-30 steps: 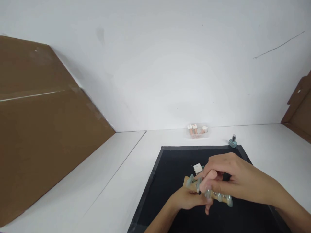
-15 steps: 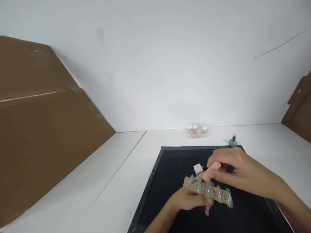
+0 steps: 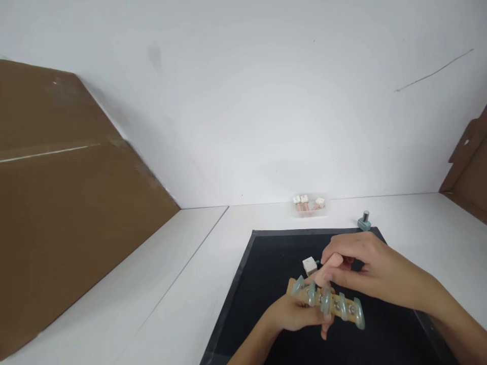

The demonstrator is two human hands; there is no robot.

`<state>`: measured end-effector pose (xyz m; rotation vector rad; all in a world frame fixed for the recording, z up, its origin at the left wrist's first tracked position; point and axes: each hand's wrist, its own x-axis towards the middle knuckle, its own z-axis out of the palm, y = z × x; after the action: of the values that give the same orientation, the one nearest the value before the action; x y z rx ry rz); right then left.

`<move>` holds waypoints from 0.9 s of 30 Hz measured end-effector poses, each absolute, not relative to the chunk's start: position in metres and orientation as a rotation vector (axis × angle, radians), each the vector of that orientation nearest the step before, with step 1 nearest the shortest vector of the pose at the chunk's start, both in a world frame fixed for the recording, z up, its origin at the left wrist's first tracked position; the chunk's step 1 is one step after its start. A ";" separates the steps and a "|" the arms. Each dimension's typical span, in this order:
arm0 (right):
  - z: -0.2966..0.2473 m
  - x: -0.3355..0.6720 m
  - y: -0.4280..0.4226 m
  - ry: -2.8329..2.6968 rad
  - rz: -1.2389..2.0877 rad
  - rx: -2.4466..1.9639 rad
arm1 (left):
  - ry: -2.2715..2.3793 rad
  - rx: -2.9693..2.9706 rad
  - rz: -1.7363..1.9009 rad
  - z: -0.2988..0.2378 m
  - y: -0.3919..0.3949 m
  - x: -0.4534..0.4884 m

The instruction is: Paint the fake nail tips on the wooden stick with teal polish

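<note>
My left hand [image 3: 291, 312] is closed around a yellowish strip [image 3: 330, 300] that carries several glossy teal false nails. Just above the strip, my right hand [image 3: 359, 263] pinches a pink, finger-shaped piece [image 3: 329, 268] between thumb and fingers. The piece slants down to the left, its rounded end up; its lower end is close to the strip, and I cannot tell whether they touch. Behind it, beside the right fingertips, is a white block [image 3: 310, 265] with a small teal bit at its right. Whether the block joins the pink piece is hidden.
A black mat [image 3: 266, 263] lies under my hands on the white table [image 3: 182, 289]. At the back stands a clear box [image 3: 317, 213] with several white-topped pink sticks. Right of it is a teal bottle [image 3: 364, 224] with a silver cap. Brown cardboard [image 3: 68, 213] rises at left.
Both hands keep their holds. The right hand and the pink piece have shifted very slightly to the left; the view itself has moved a little.
</note>
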<state>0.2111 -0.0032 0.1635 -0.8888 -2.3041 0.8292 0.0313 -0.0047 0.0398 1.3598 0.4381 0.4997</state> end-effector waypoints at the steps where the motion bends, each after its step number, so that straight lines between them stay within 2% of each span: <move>1: 0.163 0.211 -0.003 -2.295 0.816 -0.893 | 0.425 1.344 0.519 0.038 -0.005 0.031; 14: 0.163 0.213 -0.005 -2.349 1.005 -0.791 | 0.481 1.400 0.471 0.039 -0.001 0.030; 27: 0.163 0.212 -0.002 -2.340 0.986 -0.865 | 0.506 1.449 0.419 0.045 -0.003 0.030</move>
<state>0.2124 -0.0022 0.1631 -0.8651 -2.3400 0.9857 0.0302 -0.0029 0.0450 1.4491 0.5063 0.4189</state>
